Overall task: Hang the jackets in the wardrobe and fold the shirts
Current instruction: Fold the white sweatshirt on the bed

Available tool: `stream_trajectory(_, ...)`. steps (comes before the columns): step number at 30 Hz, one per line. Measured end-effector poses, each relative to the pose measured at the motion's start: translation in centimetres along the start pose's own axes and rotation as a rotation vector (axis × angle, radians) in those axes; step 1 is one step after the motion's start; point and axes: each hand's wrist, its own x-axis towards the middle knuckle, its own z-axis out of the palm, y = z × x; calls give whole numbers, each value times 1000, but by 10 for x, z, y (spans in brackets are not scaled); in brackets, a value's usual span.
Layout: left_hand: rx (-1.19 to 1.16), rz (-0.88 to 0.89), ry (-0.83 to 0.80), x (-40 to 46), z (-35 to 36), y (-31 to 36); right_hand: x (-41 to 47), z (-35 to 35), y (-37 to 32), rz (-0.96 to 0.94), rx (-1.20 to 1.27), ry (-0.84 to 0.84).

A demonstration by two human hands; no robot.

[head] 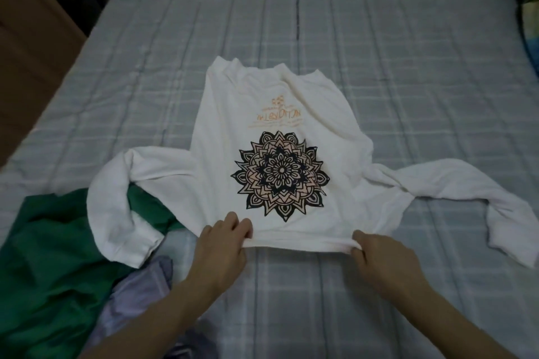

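White long-sleeve shirt (280,137) with black mandala print (279,176) spread flat mid-bed on plaid sheet (379,38). Left hand (221,248) and right hand (385,256) at 6 o'clock, fingers pinched shut on near edge. Green garment (49,256) at 8 o'clock, under left sleeve.

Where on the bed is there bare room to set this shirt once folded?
Bare sheet beyond the white shirt collar, and between the hands. Near left is crowded: green garment, lilac garment, and the shirt's left sleeve.
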Motion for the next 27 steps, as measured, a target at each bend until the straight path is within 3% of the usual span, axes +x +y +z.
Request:
stream_trajectory(6, 52, -39, -5, -13, 4, -1, 1, 6, -14, 56, -59, 67)
stream_trajectory(9, 104, 79, -69, -22, 6, 1, 5, 15, -13, 101, -97, 79)
stream_trajectory(11, 143, 165, -80, -28, 9, 1, 4, 23, -7, -13, -94, 103)
stream_trajectory(15, 160, 186, -235, -50, 18, 0, -11, 40, -3, -308, -104, -30)
stream_trajectory(19, 226, 200, -386, -71, 31, 1, -28, 54, -10, -248, -99, -336)
stream_trajectory(22, 288, 154, -479, -62, 27, 19, -31, 43, -9, -225, 4, -429)
stream_trajectory(24, 369, 135, -500, -38, 16, 38, -30, 34, 5, -214, 169, -389)
stream_trajectory(27, 410, 260, -400, 8, 3, 70, -20, 27, 44, -119, 330, -54)
